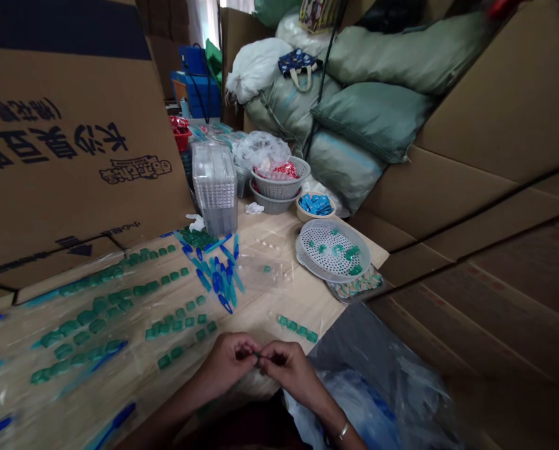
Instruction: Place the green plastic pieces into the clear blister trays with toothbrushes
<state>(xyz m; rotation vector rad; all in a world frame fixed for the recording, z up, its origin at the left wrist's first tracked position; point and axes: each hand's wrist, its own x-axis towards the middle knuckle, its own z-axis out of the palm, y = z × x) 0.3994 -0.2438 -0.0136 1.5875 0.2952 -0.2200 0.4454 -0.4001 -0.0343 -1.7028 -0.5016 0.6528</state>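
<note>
My left hand [227, 362] and my right hand [286, 369] meet at the near edge of the wooden table [279, 250], fingers curled together around a small dark item [257, 356] that I cannot make out. Just beyond them lies a short row of green pieces [298, 327]. Further out sits a pile of blue pen-like sticks [218, 272]. Rows of green pieces [120, 306] in clear packets spread over the left of the table.
A white perforated tray [333, 250] with a few green pieces stands at right, over a tray of mixed pieces. Behind are stacked clear boxes [215, 187], grey baskets [281, 181], a bowl of blue items [315, 205]. Cardboard boxes flank both sides; sacks are piled behind. A plastic bag [373, 387] lies at lower right.
</note>
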